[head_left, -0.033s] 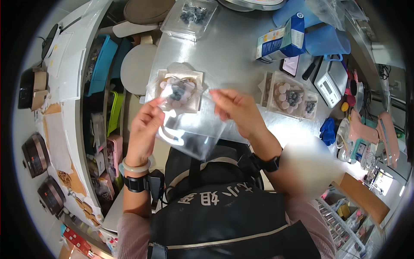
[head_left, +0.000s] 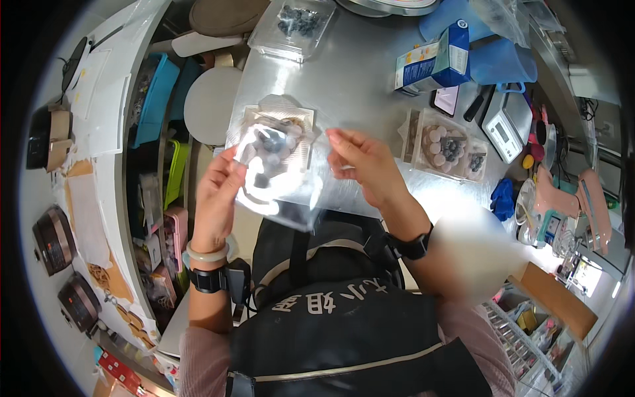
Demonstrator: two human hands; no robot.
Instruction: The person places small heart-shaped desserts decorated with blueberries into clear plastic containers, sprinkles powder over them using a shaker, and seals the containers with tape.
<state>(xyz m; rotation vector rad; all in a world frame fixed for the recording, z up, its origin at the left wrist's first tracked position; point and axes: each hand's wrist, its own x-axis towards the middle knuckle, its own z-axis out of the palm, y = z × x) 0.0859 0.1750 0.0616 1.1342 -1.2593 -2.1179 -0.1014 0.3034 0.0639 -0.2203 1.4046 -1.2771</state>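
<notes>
My left hand [head_left: 221,195] pinches the left edge of a clear plastic bag [head_left: 281,210] between thumb and fingers. At the bag's right edge, the thumb and forefinger of my right hand [head_left: 362,162] are closed on the thin film. The bag hangs slack and shiny over a small cake [head_left: 289,141], topped with pale cream dots and blueberries. Glare on the film hides part of the cake. It sits in a pale square tray [head_left: 304,119] with pleated paper, on the metal table [head_left: 357,79]. Neither hand touches the cake.
A packed blueberry cake [head_left: 442,145] stands at the right, near a kitchen scale [head_left: 506,132] and a phone [head_left: 444,100]. Behind are a blue-and-white carton [head_left: 433,63], a blue jug [head_left: 506,63] and a clear tub of blueberries [head_left: 294,26]. Shelves with bins [head_left: 155,99] line the left.
The bag has drawn in toward the left and its lower corner has risen. My left hand has shifted slightly left; my right hand has moved a little rightward.
</notes>
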